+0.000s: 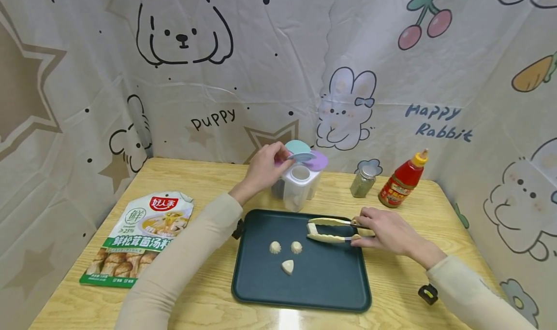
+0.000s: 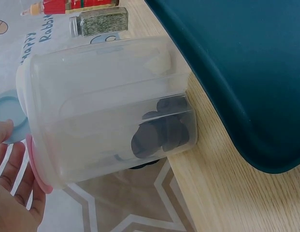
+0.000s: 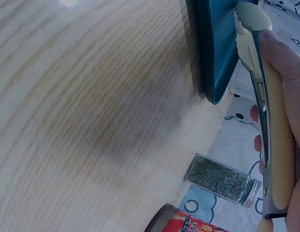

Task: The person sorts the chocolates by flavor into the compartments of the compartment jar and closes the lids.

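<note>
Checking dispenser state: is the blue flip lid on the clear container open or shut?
Open. The blue lid is raised off the clear container, left hand at it; round opening exposed.

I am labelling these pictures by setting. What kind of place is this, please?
Probably a makeshift cooking corner, not a real kitchen: a wooden table walled by cartoon-print sheets, holding a dark tray with dumplings, tongs and a sauce bottle.

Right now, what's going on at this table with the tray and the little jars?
A person sits at a light wooden table. Their left hand holds a round blue lid at the top of a clear plastic multi-compartment seasoning container. Their right hand grips cream-coloured plastic tongs, their tips open over a dark teal rectangular tray. Three small pale dumplings lie on the tray, none of them between the tongs.
</note>
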Action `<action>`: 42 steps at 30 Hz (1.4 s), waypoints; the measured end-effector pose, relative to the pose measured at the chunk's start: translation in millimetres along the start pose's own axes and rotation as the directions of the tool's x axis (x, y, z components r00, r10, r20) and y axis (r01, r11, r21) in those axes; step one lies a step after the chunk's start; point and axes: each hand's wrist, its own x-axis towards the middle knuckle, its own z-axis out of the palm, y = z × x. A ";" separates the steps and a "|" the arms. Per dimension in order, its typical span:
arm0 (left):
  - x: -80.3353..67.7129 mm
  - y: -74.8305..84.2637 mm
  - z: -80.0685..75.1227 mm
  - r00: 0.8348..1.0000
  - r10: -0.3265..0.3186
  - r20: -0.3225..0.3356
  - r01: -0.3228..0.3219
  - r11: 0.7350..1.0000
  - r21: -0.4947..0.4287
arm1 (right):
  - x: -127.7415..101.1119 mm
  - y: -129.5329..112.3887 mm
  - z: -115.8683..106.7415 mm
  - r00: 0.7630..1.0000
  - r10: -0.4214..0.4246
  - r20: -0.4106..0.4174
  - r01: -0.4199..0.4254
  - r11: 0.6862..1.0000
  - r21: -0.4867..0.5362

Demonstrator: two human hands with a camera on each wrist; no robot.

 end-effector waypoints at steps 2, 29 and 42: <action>0.2 0.1 0.0 1.000 0.001 0.002 -0.001 1.000 0.000 | -0.6 -0.3 -0.2 1.000 0.000 -0.001 0.000 1.000 0.000; 2.8 -5.3 2.4 1.000 0.014 -0.007 -0.014 1.000 -0.002 | 51.1 20.2 -77.7 0.957 -0.010 -0.290 0.002 1.000 -0.028; 2.8 -6.4 3.5 1.000 0.015 -0.005 -0.015 1.000 -0.005 | 73.8 20.1 -78.1 0.987 0.103 -0.126 -0.106 0.994 -0.017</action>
